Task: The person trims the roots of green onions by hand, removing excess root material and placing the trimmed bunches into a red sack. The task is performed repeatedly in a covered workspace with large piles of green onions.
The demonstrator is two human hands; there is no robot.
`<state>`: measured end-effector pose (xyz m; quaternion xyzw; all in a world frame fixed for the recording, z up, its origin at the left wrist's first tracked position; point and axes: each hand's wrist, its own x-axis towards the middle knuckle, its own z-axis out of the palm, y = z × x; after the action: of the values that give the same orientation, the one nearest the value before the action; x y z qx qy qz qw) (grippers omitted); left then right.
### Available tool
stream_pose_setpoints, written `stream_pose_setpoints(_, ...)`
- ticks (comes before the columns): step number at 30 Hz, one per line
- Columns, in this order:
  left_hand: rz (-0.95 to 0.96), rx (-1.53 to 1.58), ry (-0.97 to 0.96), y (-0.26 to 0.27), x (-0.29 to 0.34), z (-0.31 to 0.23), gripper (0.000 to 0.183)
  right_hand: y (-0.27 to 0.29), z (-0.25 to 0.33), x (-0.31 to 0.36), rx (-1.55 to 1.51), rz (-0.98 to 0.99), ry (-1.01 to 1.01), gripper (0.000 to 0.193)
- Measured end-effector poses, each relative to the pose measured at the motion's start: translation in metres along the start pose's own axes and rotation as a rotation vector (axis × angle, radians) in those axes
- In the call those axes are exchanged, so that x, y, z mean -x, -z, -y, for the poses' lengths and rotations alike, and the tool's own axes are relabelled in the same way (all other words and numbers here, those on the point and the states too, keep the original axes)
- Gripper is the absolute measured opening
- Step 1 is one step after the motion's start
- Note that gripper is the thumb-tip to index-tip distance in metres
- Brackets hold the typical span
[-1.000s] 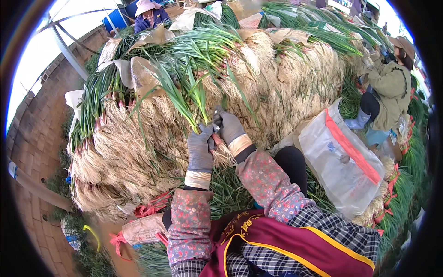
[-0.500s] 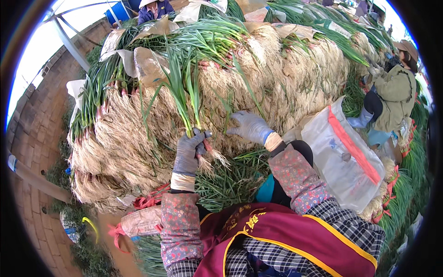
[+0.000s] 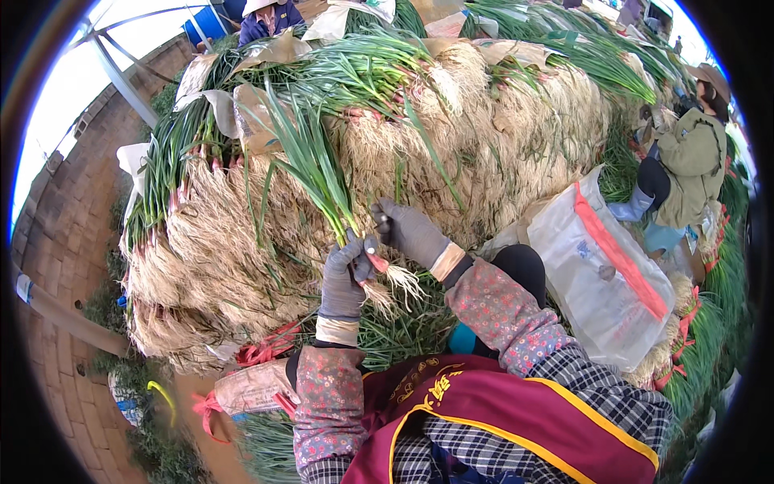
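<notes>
Two or so green garlic plants (image 3: 322, 181) are gripped low on their stems by my gloved left hand (image 3: 345, 278). Their long flat leaves point up and away, while reddish bulbs and pale roots (image 3: 401, 280) stick out below the fingers to the right. Just right of the stems, my gloved right hand (image 3: 415, 234) is closed, thumb and fingertips drawn together; what they pinch, if anything, is too small to make out. Behind both hands rises a big pile of green garlic (image 3: 516, 137), its roots facing me. Loose green leaves (image 3: 407, 331) lie beneath my hands.
A white sack with a red stripe (image 3: 601, 274) lies to my right. Beyond it a person in an olive jacket (image 3: 692, 161) sits; another person (image 3: 270, 20) is behind the pile. Red ties (image 3: 266, 348) and a metal post (image 3: 72, 319) are at left.
My right hand has come left and closed, nearing the stems. My left hand has shifted slightly right and down, and the plants' leaves lean further left.
</notes>
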<state>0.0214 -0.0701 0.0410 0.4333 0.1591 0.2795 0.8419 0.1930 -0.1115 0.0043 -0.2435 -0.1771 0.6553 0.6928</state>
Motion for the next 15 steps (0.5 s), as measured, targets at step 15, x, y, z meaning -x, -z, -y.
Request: stream_pose_setpoints(15,-0.229,0.004,-0.083,-0.005,-0.002,0.024,0.018,-0.046,-0.011,-0.003,0.516,-0.191,0.093,0.035)
